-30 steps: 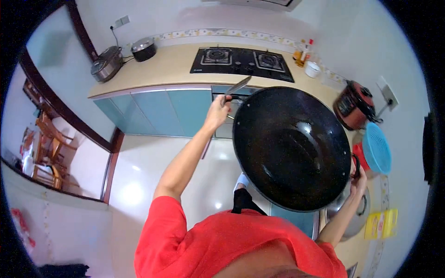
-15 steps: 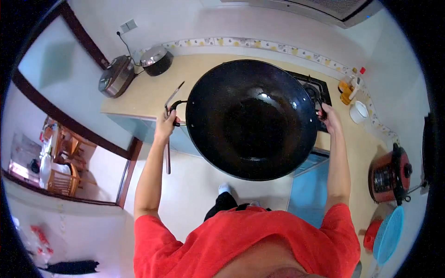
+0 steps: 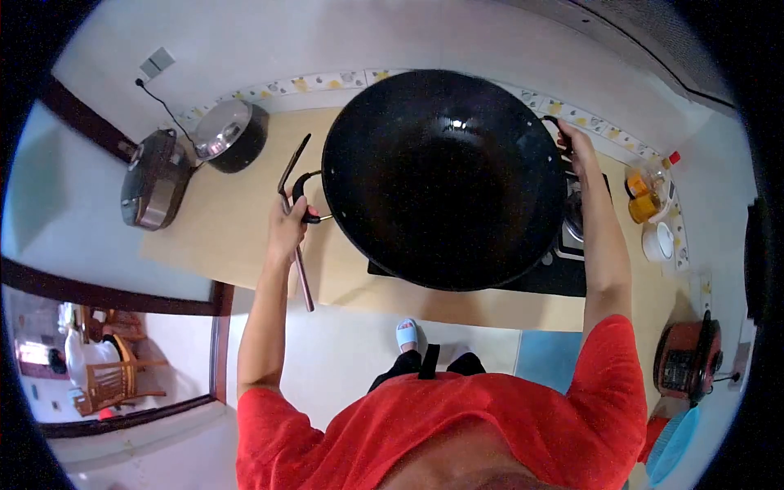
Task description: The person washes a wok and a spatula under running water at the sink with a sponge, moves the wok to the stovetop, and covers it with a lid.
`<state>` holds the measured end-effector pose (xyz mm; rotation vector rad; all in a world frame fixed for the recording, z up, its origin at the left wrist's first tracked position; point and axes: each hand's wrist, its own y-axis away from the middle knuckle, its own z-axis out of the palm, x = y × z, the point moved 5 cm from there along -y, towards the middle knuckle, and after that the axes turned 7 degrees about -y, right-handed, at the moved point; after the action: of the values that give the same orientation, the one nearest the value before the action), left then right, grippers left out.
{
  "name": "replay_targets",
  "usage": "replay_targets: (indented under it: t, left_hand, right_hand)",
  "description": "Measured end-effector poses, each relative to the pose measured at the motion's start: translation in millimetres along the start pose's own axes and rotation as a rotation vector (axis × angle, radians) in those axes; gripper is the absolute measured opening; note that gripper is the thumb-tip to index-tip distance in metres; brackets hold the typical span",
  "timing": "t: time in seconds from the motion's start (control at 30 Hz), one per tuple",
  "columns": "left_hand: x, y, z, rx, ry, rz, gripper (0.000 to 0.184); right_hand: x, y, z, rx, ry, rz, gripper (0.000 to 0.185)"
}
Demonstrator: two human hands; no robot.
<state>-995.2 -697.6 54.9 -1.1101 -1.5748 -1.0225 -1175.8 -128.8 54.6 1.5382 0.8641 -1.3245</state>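
Observation:
A large black wok point(image 3: 445, 188) is held up over the counter and gas stove, its dark inside facing me. My left hand point(image 3: 285, 231) is closed round the wok's left loop handle. The same hand also holds a spatula point(image 3: 305, 282), seen nearly edge-on: its bent head points up and away, and its handle hangs below the fist. My right hand point(image 3: 579, 153) is closed on the loop handle at the wok's right rim. Behind the wok, much of the black gas stove point(image 3: 563, 279) is hidden.
At the back left stand a rice cooker point(image 3: 155, 180) and a lidded pot point(image 3: 232, 135). To the right are oil bottles point(image 3: 645, 204), a white bowl point(image 3: 658, 242), a red-brown electric cooker point(image 3: 688, 357) and a blue basket point(image 3: 673, 447). A range hood point(image 3: 653, 41) overhangs the back right.
The wok has moved forward, nearer the back wall and over the counter and stove. Both hands keep their hold on its handles, and my body has come closer to the counter.

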Motion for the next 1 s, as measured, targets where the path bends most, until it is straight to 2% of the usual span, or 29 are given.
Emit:
replay_targets:
  t: [0.03,0.2,0.3,0.4,0.5,0.6,0.67,0.73,0.77,0.8,0.83,0.87,0.9,0.93,1.0]
  left_hand:
    - [1.7,-7.5,3.5,-0.003,0.008,0.014,0.032]
    - [1.2,-17.8,19.3,0.094,0.02,-0.01,0.031]
    - [-8.4,-13.7,19.9,0.111,0.006,-0.009,0.03]
    - [-9.2,-6.5,25.1,0.141,0.01,-0.052,0.028]
    - [-4.1,3.1,29.5,0.166,0.005,-0.103,0.028]
    - [1.6,24.7,39.1,0.166,0.011,-0.161,0.023]
    - [-2.6,40.4,41.0,0.181,0.013,-0.144,0.018]
    - [-3.4,53.8,45.9,0.177,0.013,-0.135,0.016]
    - [-6.3,60.4,46.5,0.204,0.019,-0.138,0.015]
    - [-11.3,63.5,45.9,0.204,0.008,-0.156,0.035]
    - [-15.6,66.3,44.9,0.246,-0.042,-0.113,0.039]
    - [-16.0,70.9,44.4,0.283,-0.095,-0.069,0.042]
    - [-0.7,80.0,48.9,0.386,-0.261,-0.061,0.046]
    - [4.3,84.8,44.1,0.4,-0.336,0.003,0.044]
    - [16.3,92.8,31.3,0.392,-0.503,0.029,0.041]
  right_hand:
    - [-0.7,-16.9,4.3,-0.03,-0.01,-0.037,0.04]
    - [-0.9,-71.0,30.3,-0.108,-0.101,-0.053,0.042]
    - [4.7,-89.4,39.2,-0.185,-0.073,-0.026,0.04]
    - [3.4,-99.4,57.0,-0.285,-0.127,-0.06,0.046]
    - [-9.2,-78.5,64.9,-0.23,-0.084,-0.08,0.057]
    - [18.8,-43.0,23.9,-0.091,-0.152,-0.094,0.063]
    - [37.5,25.1,-7.1,-0.129,-0.243,-0.074,0.05]
    - [69.7,87.0,-42.6,-0.274,-0.143,-0.082,0.026]
    - [93.1,114.9,-52.0,-0.269,-0.282,0.031,0.02]
    - [92.6,157.7,-47.2,-0.34,-0.121,-0.038,0.017]
    - [115.0,173.6,-44.0,-0.457,-0.02,-0.029,0.017]
    - [115.8,195.8,-32.7,-0.468,0.233,-0.001,0.024]
    - [132.9,197.3,-27.2,-0.538,0.441,-0.276,0.032]
    - [128.9,208.2,-18.0,-0.535,0.628,-0.47,0.04]
    - [116.6,223.3,-3.6,-0.456,0.823,-0.66,0.045]
